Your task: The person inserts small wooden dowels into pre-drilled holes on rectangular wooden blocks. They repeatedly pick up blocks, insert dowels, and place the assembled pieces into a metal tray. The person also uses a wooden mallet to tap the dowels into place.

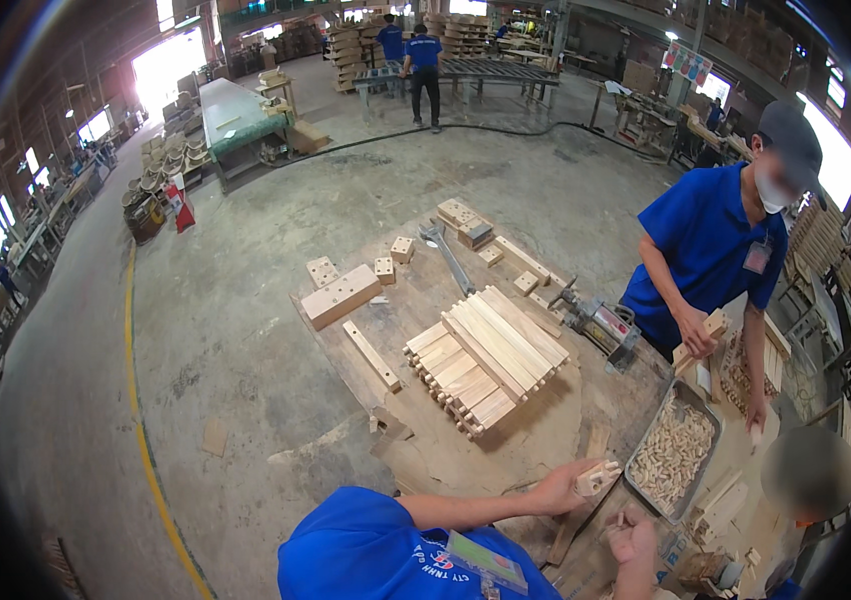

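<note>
Head view looks down on a broad, worn brown tabletop (401, 325) set on a grey concrete floor (266, 210). Across it on the right stands a co-worker in a blue short-sleeved shirt (711, 235), head bowed, one hand around a pale piece of wood and the other lowered beyond the tray. A stack of pale wooden strips (491, 360) lies crosswise in layers near the middle. The person's left forearm (476, 512), bare below a blue sleeve, stretches almost level from left to right, while the right forearm (634, 580) rises steeply from the lower edge. Between the person and the co-worker, a grey metal tray (655, 425) holds a heap of small pale wooden dowels (668, 455).

The left hand (561, 488) reaches to just beside the tray's left corner, its fingers closed around a small pale wooden block with round holes (598, 478), so the block sits at the end of the outstretched arm, with its holed face exposed. The right hand (631, 537) is raised below and to the right of it, apart from the block, with its fingers curled; whether they pinch something small, I cannot tell.
</note>
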Available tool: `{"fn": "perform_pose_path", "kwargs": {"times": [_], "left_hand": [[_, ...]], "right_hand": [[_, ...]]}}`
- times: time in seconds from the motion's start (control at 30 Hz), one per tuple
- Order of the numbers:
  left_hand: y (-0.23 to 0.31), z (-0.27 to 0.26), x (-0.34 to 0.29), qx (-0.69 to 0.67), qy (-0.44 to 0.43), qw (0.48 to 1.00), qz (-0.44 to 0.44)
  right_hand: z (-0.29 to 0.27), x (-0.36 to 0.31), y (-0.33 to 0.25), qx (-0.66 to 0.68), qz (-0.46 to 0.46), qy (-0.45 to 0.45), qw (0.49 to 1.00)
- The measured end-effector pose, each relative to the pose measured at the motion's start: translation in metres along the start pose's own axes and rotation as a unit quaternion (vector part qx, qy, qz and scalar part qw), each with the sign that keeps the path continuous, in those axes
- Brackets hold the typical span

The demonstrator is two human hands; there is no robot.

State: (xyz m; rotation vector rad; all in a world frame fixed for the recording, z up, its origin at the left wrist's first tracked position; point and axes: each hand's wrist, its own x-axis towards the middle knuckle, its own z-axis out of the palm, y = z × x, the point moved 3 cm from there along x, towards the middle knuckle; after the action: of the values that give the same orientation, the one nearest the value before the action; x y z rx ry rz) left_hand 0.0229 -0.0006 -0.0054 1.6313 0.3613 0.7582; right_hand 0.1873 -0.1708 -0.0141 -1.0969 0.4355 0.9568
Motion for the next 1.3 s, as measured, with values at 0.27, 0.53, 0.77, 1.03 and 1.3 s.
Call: {"fn": "perform_pose_path", "kwargs": {"times": [0.27, 0.53, 0.77, 1.03, 1.3], "left_hand": [[-0.020, 0.009, -0.001, 0.019, 0.026, 0.999, 0.024], [-0.010, 0.001, 0.002, 0.036, -0.002, 0.999, 0.001], [-0.007, 0.004, 0.003, 0.018, -0.008, 1.000, -0.013], [-0.030, 0.011, -0.005, -0.074, 0.039, 0.997, 0.003], [-0.022, 0.030, -0.009, -0.014, 0.045, 0.993, 0.106]], "right_hand": [[0.063, -0.077, -0.017, -0.348, -0.257, -0.156, 0.888], [0.127, -0.113, -0.033, -0.600, -0.456, -0.226, 0.617], [0.137, -0.121, -0.027, -0.639, -0.441, -0.257, 0.576], [0.145, -0.118, -0.016, -0.720, -0.463, -0.254, 0.449], [0.113, -0.099, -0.008, -0.736, -0.514, -0.220, 0.382]]}}
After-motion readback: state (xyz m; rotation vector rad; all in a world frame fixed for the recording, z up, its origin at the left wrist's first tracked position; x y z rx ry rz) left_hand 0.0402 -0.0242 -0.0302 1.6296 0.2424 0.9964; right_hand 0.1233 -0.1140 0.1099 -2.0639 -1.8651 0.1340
